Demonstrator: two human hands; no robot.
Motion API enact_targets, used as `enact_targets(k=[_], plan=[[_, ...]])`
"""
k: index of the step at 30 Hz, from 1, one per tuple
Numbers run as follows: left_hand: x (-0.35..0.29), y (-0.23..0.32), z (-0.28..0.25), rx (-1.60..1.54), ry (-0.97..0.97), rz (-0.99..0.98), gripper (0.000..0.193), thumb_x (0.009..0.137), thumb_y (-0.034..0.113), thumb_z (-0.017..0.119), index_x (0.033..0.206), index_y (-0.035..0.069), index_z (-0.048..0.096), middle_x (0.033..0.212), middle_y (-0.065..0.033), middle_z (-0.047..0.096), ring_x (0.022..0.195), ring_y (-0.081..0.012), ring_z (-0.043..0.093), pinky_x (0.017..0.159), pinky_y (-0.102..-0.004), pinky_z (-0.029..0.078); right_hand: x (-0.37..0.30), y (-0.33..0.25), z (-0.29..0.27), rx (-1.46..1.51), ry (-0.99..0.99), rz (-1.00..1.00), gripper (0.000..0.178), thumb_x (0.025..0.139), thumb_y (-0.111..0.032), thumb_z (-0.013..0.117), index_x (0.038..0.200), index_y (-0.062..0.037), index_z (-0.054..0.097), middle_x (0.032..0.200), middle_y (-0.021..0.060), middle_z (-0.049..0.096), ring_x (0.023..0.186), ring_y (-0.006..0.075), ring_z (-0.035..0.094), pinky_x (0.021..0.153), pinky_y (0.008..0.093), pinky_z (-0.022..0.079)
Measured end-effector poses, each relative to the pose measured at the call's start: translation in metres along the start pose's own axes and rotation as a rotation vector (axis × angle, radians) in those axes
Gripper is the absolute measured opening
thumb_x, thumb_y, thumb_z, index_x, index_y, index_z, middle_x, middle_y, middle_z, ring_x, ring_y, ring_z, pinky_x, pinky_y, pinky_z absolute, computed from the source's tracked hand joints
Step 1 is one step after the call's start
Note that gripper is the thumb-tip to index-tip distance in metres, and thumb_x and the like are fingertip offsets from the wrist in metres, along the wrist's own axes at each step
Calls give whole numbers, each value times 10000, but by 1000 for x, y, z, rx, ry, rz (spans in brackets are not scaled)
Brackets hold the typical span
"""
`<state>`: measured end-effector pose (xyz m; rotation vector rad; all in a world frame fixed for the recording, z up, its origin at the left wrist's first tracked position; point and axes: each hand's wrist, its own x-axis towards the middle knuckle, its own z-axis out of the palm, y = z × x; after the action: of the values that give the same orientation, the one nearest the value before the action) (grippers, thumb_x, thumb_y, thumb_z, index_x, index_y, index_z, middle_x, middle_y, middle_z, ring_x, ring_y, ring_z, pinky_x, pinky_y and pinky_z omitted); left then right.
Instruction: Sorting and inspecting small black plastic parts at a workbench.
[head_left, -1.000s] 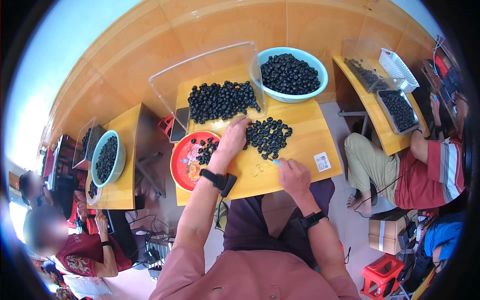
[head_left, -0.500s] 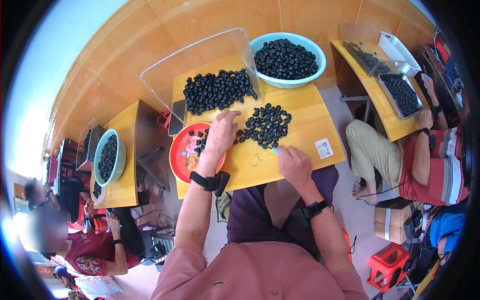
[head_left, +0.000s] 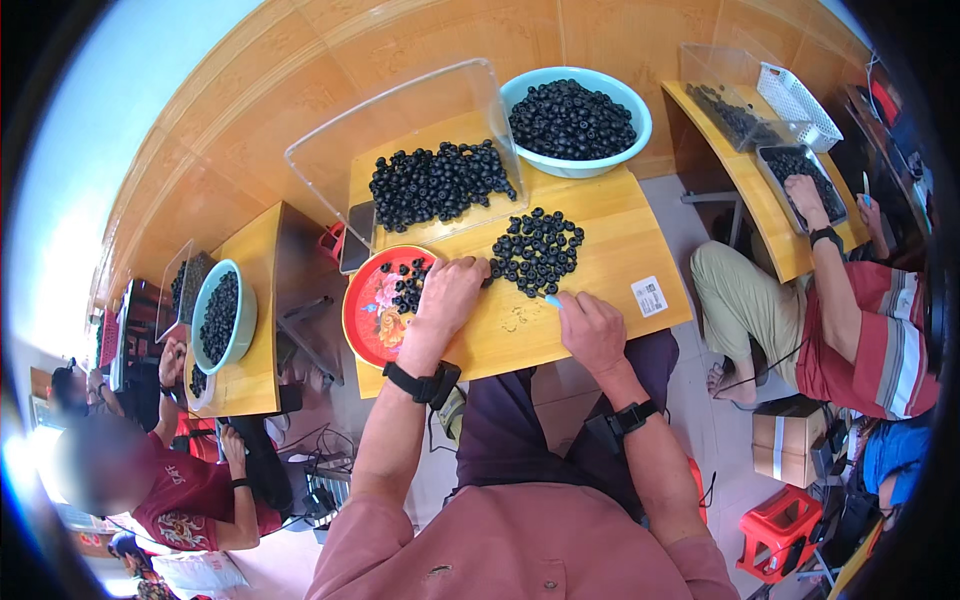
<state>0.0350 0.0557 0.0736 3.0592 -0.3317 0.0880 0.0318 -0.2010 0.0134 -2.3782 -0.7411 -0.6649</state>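
Note:
On the yellow table, a loose patch of small black round pieces [head_left: 537, 252], many with a dark hole or dimple, lies between my hands. My left hand [head_left: 452, 293] is at the patch's left edge, fingers bent and together; whatever sits between the fingertips is hidden. Closed, my right hand [head_left: 593, 325] grips a slim tool with a light-blue part [head_left: 553, 300] near the front of the patch. Left of my left hand is a red floral tray [head_left: 372, 347] with several black pieces in it. A larger heap of black pieces [head_left: 440, 185] lies behind, within a clear-walled bin [head_left: 400, 110].
A light-blue basin [head_left: 640, 140] full of black pieces stands at the back right. A dark phone-like slab [head_left: 358, 235] lies behind the tray. A white label [head_left: 648, 296] is stuck near the right edge. Co-workers sit at neighbouring tables [head_left: 255, 300] on both sides.
My left hand has moved slightly down and right, away from the heap, to the patch's left edge. My right hand stays nearly still with the tool. The right-hand co-worker reaches into a metal tray.

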Motion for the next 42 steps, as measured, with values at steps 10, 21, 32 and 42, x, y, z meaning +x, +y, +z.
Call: enact_targets(k=[10,21,32,42], plan=[[-24,66,35,-954,388,-363,206,847,57,840,1034,8,766,957,-79,698,744,-128,656,704,-295,555,9,-3,-1,-42,10,-45,87,872,-99,697,955,-75,710,742,58,595,677,242,659,596,391,529],[-27,87,62,-981,508,-422,221,846,52,848,1048,32,760,892,-66,653,709,-136,625,649,-285,529,6,-4,-3,-29,-13,-35,127,880,-91,694,1006,-75,696,736,64,584,665,253,638,582,395,509],[-26,87,63,-904,523,-302,312,834,-22,806,1130,42,730,894,-86,648,731,-180,651,667,-307,551,3,0,0,-40,-23,-157,138,853,-97,713,987,-64,711,719,57,546,644,236,611,578,389,498],[-26,89,62,-933,502,-288,334,830,-33,804,1146,43,726,889,-72,654,735,-171,651,679,-305,553,4,-1,-1,-41,-31,-163,122,862,-103,702,975,-60,712,723,56,553,647,234,617,579,384,500]])
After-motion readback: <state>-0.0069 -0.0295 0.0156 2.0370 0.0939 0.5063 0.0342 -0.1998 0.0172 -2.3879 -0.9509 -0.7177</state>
